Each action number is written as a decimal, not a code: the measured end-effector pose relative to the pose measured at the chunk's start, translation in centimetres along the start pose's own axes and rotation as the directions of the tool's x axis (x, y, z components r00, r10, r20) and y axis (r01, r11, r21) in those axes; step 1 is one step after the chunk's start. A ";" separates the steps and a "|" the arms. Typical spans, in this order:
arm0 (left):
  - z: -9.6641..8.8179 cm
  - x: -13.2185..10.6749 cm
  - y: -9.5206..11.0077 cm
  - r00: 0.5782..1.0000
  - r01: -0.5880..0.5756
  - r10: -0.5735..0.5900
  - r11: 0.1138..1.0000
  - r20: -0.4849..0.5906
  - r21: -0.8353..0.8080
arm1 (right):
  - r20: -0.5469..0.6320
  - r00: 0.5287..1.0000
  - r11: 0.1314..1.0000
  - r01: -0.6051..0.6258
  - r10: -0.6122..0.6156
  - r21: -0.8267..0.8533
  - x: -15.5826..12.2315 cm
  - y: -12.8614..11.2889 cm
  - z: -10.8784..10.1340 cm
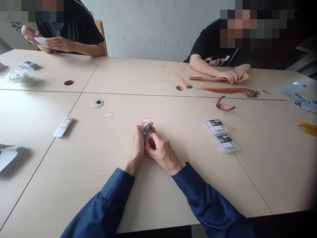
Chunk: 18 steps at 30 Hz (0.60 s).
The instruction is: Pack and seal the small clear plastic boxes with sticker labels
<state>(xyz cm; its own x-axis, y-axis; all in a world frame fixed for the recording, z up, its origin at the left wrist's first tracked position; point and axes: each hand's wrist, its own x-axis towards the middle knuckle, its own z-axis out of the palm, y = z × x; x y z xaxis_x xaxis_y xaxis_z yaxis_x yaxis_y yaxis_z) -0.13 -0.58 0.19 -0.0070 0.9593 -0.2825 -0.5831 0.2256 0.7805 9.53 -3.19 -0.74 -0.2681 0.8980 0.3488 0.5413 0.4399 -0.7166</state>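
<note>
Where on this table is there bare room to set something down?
Bare tabletop spreads between the white strips and the left hand. Another patch lies between the right hand and the packets. It is crowded beyond those packets, around the red handles and orange strands.

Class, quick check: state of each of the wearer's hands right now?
Left hand: closed, holding a small black-labelled packet.
Right hand: curled at the packet's near end; whether it grips cannot be told.

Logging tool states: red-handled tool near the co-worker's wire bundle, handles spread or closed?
Spread: the red-handled tool's two handles splay wide apart. Jaws: cannot tell, too small to make out.
</note>
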 end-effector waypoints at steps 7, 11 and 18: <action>-0.1 0.4 0.0 0.999 0.034 -0.036 0.998 -0.034 -0.057 | -0.034 0.998 0.996 -0.044 0.047 0.072 0.1 -0.2 -0.3; -0.1 0.4 0.0 0.999 0.032 -0.033 0.997 -0.020 -0.071 | 0.000 0.997 0.983 -0.073 0.074 0.167 0.1 -0.4 -0.8; -0.1 0.1 -0.1 1.000 0.021 -0.021 0.999 -0.001 -0.044 | 0.039 0.998 0.997 -0.047 0.044 0.067 0.1 -0.5 -0.6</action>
<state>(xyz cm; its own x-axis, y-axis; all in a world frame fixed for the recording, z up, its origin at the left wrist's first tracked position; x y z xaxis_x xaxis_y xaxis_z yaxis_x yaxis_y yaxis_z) -0.13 -0.50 0.00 0.0041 0.9541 -0.2995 -0.6183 0.2379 0.7491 9.72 -3.30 -0.01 -0.2746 0.9159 0.2929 0.4991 0.3961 -0.7707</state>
